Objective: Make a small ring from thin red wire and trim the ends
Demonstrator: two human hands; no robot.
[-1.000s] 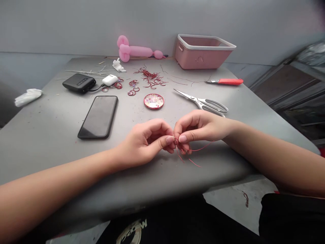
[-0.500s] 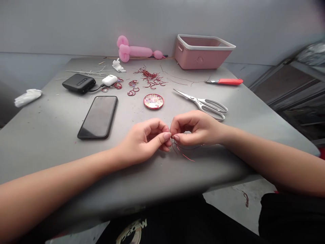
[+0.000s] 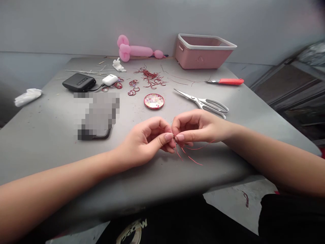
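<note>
Thin dark red cord [image 3: 195, 161] hangs in several loose ends from between my fingertips, with a small loop showing at the pinch. My left hand [image 3: 152, 140] pinches it between thumb and forefinger. Close against it, my right hand [image 3: 196, 128] grips the same cord with thumb and fingertips. Just beyond the hands lies a small round red-rimmed dish [image 3: 154, 101] of pale beads. Silver scissors [image 3: 201, 102] rest beyond my right hand, their handles partly hidden by it.
A pink bin [image 3: 203, 57] and a pink balloon [image 3: 139, 51] stand at the back. Red cord scraps [image 3: 149, 76] and small red rings [image 3: 133, 91] lie mid-table. A red utility knife [image 3: 230, 82] is at right. Left are a black device [image 3: 78, 82], white earbud case [image 3: 110, 80] and blurred-out phone [image 3: 103, 135].
Both hands have shifted slightly right, still pinching the cord. The loose ends have swung and spread, and a small loop now shows between the fingertips.
</note>
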